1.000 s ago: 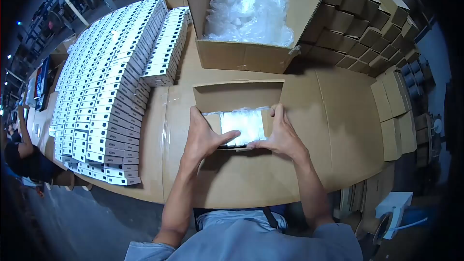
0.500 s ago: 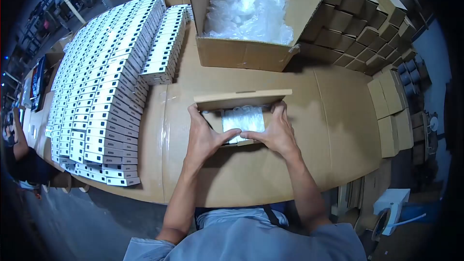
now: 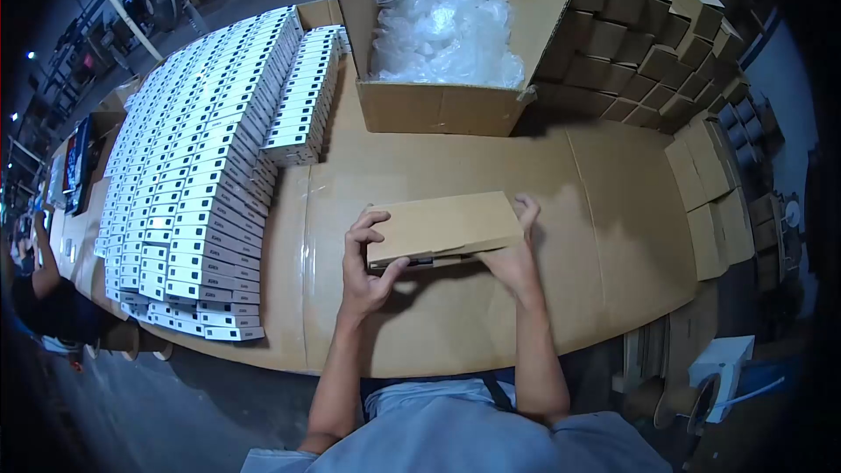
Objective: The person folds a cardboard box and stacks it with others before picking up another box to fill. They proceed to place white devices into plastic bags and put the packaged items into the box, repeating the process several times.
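Note:
A small brown cardboard box (image 3: 445, 226) is held between both hands above the cardboard-covered table (image 3: 455, 166). Its lid lies almost flat over the top, with a narrow dark gap along the near edge. My left hand (image 3: 363, 267) grips the left end, fingers at the upper left side and thumb at the near edge. At the right end, my right hand (image 3: 517, 254) holds the box with its fingers around the far side; its thumb is hidden by the lid. The contents of the box are covered.
White boxes (image 3: 201, 175) stand in long rows at the left. A large open carton (image 3: 438, 109) of clear plastic packaging (image 3: 447, 31) is at the back. Brown boxes (image 3: 604, 39) are stacked at the back right, more (image 3: 714, 197) at the right edge. A person (image 3: 48, 289) is at far left.
The box's raised lid has come down over the clear plastic inside. Both hands have shifted from the inside and near edge to the two ends, and the box is tilted slightly.

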`<state>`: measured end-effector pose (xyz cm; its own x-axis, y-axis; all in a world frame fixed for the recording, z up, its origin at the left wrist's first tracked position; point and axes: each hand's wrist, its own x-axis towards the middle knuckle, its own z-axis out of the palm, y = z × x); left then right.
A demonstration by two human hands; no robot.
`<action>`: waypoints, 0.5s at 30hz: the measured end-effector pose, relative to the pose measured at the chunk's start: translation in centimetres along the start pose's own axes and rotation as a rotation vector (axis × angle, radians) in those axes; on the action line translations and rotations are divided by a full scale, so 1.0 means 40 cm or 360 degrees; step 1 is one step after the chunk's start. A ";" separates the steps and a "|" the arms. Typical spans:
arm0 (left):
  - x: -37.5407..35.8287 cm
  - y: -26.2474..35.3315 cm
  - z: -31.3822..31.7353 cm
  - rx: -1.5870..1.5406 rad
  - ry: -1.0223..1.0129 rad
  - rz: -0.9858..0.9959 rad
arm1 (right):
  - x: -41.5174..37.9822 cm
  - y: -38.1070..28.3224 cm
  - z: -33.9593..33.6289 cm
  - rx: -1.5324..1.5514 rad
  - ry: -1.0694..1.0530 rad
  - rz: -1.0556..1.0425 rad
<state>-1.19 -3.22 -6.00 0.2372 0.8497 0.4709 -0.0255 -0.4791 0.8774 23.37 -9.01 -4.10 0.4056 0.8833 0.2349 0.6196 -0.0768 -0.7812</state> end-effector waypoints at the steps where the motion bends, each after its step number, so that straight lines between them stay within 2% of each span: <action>1: 0.000 0.006 -0.002 0.0014 -0.0025 -0.0030 | -0.030 -0.006 -0.013 0.0272 0.0052 -0.0001; 3: -0.002 0.006 -0.004 0.0022 -0.0038 -0.0041 | -0.110 -0.033 -0.015 0.0851 0.0159 0.0253; 6: 0.002 0.018 -0.004 0.0035 -0.0055 -0.0070 | -0.213 0.018 0.004 0.0402 0.0312 -0.0080; 9: 0.012 0.025 -0.008 0.0025 -0.0085 -0.0116 | -0.209 -0.106 -0.005 -0.0049 0.0139 -0.0188; 15: 0.023 0.025 -0.007 0.0062 -0.0074 -0.0127 | -0.169 -0.134 0.039 0.0114 0.0296 -0.0120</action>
<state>-1.28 -2.87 -4.66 0.2817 0.8748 0.3942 0.0327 -0.4193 0.9072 16.26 -13.86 -2.42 0.4811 0.7841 0.3921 0.6063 0.0255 -0.7948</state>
